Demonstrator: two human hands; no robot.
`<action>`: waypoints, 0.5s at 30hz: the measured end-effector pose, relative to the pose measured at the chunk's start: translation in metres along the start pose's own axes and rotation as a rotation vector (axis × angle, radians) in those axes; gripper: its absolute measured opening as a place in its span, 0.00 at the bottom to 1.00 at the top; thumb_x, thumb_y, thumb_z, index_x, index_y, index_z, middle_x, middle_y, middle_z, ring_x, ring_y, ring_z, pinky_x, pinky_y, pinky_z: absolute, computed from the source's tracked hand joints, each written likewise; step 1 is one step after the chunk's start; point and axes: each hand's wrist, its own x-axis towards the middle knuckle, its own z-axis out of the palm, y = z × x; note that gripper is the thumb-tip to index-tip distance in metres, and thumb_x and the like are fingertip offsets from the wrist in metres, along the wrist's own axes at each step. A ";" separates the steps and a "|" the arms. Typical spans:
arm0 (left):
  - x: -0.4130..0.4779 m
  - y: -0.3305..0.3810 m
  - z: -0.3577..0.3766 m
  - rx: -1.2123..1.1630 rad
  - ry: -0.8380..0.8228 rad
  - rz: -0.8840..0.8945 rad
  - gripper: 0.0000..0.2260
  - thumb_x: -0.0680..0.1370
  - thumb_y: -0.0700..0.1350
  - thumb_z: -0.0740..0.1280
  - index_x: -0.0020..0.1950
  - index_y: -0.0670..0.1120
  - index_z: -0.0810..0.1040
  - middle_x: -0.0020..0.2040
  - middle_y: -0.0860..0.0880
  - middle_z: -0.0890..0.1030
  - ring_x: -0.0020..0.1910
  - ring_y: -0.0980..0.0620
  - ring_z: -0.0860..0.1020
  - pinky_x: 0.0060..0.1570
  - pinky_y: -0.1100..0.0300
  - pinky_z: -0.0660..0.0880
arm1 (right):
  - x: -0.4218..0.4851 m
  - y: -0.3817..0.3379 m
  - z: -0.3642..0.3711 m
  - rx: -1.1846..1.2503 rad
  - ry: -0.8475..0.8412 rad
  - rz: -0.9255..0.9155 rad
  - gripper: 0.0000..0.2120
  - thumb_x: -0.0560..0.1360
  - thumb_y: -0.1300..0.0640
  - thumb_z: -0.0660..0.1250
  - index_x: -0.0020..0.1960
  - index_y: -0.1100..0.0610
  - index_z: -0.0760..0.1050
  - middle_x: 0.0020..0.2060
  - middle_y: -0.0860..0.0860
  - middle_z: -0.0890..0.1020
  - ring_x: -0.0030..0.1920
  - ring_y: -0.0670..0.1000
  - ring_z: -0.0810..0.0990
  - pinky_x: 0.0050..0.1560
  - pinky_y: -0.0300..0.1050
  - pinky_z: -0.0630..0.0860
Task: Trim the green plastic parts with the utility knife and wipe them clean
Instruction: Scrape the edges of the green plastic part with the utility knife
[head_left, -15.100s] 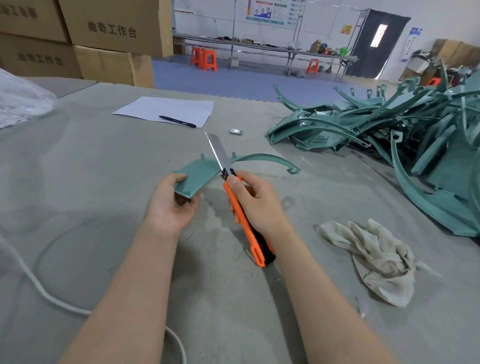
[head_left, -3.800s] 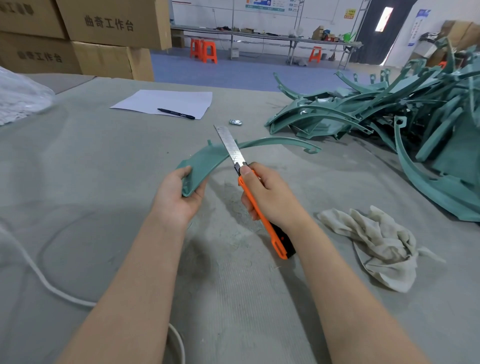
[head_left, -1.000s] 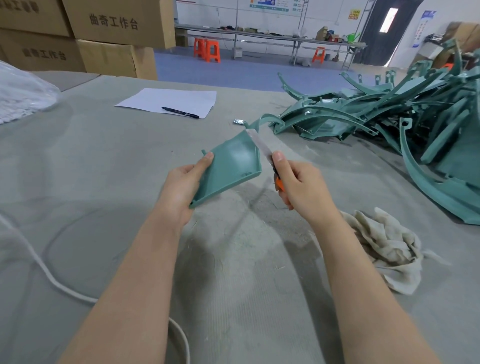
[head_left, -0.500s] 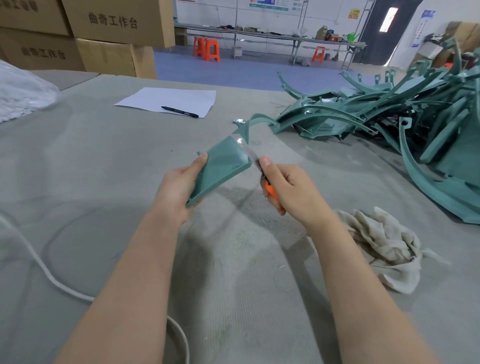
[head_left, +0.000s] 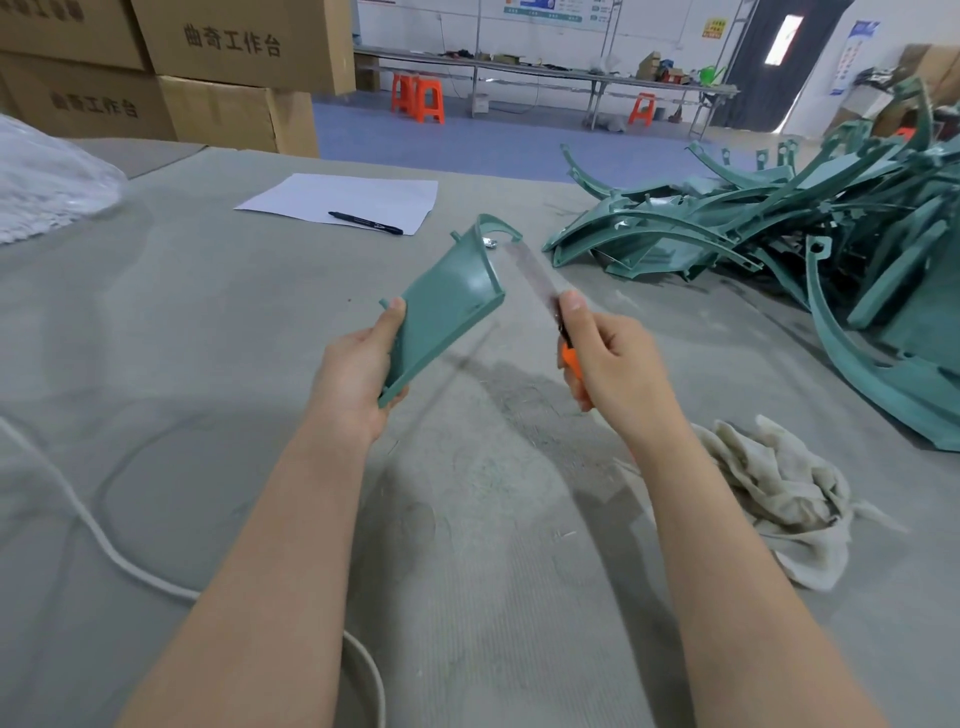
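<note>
**Green part held up, blade just off its edge**

While the green plastic part (head_left: 447, 306) is raised above the desk (head_left: 208, 364), tilted with its broad flat face toward the camera, the left hand (head_left: 358, 369) grips its lower left edge, thumb laid along the rim and fingers wrapped behind; the part narrows upward into a curved arm that hooks over at the top. Just to the right, the right hand (head_left: 608, 358) is clenched around the orange handle of the utility knife (head_left: 550, 301), forefinger pressed on the back of the extended blade; the blade slants up and leftward toward the part's upper right edge, and it looks blurred, so whether its tip touches the plastic I cannot tell. Both forearms reach in from the bottom of the view, bare.

Near the right forearm, a crumpled off-white rag (head_left: 779, 493) lies on the desk; beyond it, at the right side, a large pile of green parts (head_left: 779, 228) sprawls in a tangle of curved arms and flat panels. Past the held part, a white sheet of paper (head_left: 343, 200) lies flat with a black pen (head_left: 366, 223) resting on its near edge; a small shiny object sits beside the part's top, too small to identify. A white cord (head_left: 104, 540) loops across the desk at lower left; clear plastic bagging (head_left: 47, 192) bulges at the far left edge; cardboard boxes (head_left: 208, 67) are stacked behind it; orange stools (head_left: 418, 98) stand on the blue floor by a long bench at the far wall.
</note>
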 end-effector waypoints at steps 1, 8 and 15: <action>-0.001 0.000 0.001 0.016 0.009 0.004 0.20 0.73 0.60 0.70 0.27 0.50 0.77 0.22 0.55 0.74 0.28 0.53 0.73 0.30 0.63 0.73 | 0.000 0.001 0.001 -0.007 0.005 0.004 0.28 0.81 0.41 0.54 0.31 0.61 0.68 0.22 0.55 0.70 0.23 0.50 0.68 0.25 0.38 0.67; -0.004 0.000 0.002 0.085 -0.015 0.043 0.17 0.73 0.60 0.70 0.34 0.48 0.76 0.26 0.54 0.75 0.32 0.50 0.72 0.42 0.56 0.72 | -0.001 0.002 0.004 -0.030 -0.068 -0.016 0.33 0.73 0.32 0.59 0.42 0.66 0.72 0.26 0.51 0.70 0.28 0.50 0.70 0.34 0.50 0.71; -0.005 0.000 0.003 0.094 -0.084 0.033 0.15 0.74 0.59 0.69 0.35 0.49 0.77 0.23 0.57 0.75 0.25 0.57 0.75 0.34 0.63 0.73 | -0.004 -0.002 -0.003 -0.034 -0.143 -0.101 0.11 0.78 0.44 0.64 0.49 0.51 0.75 0.29 0.42 0.67 0.32 0.48 0.70 0.34 0.52 0.73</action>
